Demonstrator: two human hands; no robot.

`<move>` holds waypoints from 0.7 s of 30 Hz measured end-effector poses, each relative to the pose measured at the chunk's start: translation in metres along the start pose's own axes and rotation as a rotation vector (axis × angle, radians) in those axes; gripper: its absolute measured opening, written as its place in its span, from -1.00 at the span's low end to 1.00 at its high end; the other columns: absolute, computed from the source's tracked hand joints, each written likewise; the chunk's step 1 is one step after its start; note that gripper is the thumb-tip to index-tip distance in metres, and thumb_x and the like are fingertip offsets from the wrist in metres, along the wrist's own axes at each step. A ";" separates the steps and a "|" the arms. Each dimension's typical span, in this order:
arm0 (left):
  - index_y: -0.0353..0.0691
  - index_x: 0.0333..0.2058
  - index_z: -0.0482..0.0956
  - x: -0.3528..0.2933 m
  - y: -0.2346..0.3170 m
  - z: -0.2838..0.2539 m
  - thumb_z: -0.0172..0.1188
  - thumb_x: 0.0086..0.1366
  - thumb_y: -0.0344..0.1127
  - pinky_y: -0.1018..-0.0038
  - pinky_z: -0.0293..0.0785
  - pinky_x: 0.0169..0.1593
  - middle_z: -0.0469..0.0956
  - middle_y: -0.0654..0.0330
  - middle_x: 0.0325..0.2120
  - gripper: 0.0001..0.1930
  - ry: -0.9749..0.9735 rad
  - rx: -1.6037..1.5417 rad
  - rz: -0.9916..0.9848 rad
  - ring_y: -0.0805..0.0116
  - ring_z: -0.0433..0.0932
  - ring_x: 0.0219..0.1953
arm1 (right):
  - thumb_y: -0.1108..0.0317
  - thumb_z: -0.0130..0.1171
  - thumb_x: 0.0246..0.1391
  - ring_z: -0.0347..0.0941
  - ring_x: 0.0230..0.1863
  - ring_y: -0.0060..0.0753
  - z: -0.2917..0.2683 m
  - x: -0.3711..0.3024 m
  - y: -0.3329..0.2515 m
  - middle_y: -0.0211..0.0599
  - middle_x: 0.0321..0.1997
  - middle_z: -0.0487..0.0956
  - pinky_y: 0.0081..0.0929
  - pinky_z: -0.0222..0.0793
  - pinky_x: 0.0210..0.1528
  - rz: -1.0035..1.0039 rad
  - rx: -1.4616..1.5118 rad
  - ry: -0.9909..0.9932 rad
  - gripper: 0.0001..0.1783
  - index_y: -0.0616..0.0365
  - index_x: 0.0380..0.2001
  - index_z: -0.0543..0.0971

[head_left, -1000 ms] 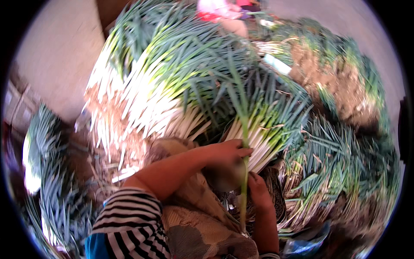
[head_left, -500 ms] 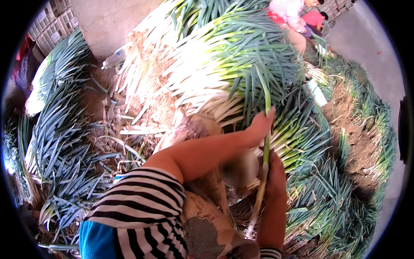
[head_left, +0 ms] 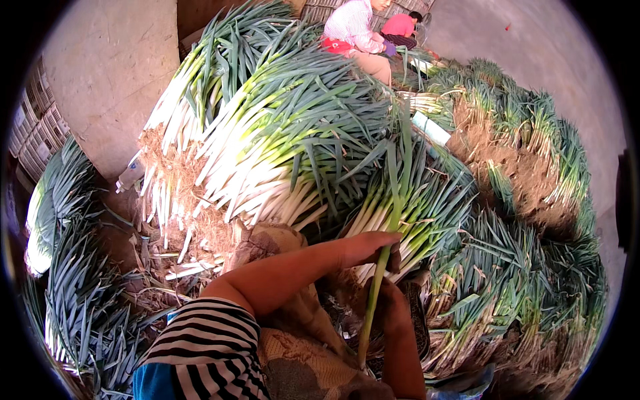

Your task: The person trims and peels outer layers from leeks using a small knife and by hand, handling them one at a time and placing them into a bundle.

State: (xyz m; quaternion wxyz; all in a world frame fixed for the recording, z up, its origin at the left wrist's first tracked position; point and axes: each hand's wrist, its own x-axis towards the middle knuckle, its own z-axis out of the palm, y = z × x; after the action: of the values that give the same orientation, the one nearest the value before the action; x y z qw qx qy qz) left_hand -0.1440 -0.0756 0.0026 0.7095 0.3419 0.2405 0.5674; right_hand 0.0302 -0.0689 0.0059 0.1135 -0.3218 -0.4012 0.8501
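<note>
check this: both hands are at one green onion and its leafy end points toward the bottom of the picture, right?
The direction is wrong: in the head view, the leafy end points toward the top. The left hand and right hand are indeed at one green onion.

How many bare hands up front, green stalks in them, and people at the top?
Bare hands: 2 (left hand, right hand)
Long, slender green stalk, held: 1
People: 2 (person in pink-checked shirt, person in bright pink top)
Total: 5

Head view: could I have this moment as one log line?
left hand: holds green onion | right hand: lower, beside it, grip unclear | beyond: large onion pile
</note>
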 end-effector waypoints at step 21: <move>-0.11 -0.68 0.10 -0.009 -0.009 0.013 -0.19 0.28 -0.02 0.51 0.20 -0.55 0.10 0.28 -0.74 -0.58 -0.107 -0.085 0.001 0.45 0.17 -0.66 | 0.13 -0.13 0.04 0.40 -0.52 -0.35 0.008 0.012 0.013 -0.28 -0.46 0.48 -0.51 0.36 -0.44 0.282 -0.065 -0.009 -0.68 0.19 -0.39 0.42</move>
State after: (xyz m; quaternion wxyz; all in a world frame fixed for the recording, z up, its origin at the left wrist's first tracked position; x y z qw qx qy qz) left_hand -0.1306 -0.0878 0.0041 0.7350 0.3413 0.1778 0.5583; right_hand 0.0168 -0.0766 -0.0057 -0.0192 -0.3748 -0.3798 0.8455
